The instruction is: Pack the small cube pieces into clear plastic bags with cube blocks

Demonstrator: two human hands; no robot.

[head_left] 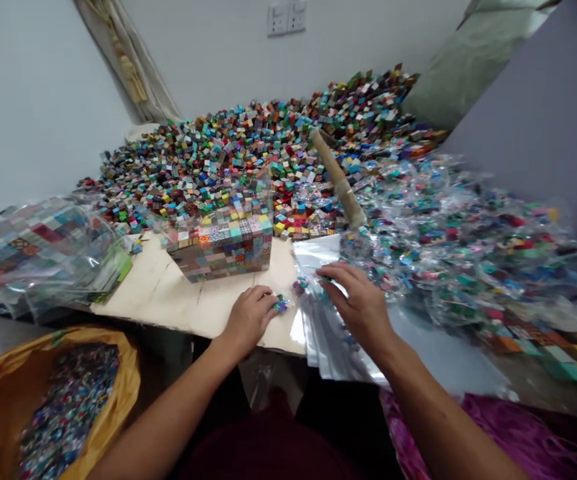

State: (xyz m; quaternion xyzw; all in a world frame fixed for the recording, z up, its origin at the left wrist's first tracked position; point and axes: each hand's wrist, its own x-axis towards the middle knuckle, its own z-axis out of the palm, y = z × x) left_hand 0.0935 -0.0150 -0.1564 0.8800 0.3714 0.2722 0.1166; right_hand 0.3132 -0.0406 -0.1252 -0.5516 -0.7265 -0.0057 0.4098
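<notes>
Two bare hands work low over a pale desk (153,290) crowded with colour. The left hand (248,320) rests near the front edge, fingers curled, their tips touching a few blue and green pieces (282,304) on the bare wood; whether its grip closes on them, I cannot tell. The right hand (363,307) is over a fanned stack of clear bags (326,340), thumb and fingertips close together around a speck of green — blur hides whether they pinch it. Between the hands, at the stack's left edge, lies another small cluster (299,287).

Beyond the left hand stands a block (221,247) of patterned cubes in an open clear wrapper. Behind it, a long heap (208,153) of loose cubes reaches the white wall. A wooden stick (336,177) lies slanting across the heap's right part, and glinting filled packets (438,227) spread to the right. At far left is a large clear parcel (38,243) of cubes; below it, a yellow-brown sack (127,363) holds many tiny pieces. Purple cloth (513,433) shows at lower right.
</notes>
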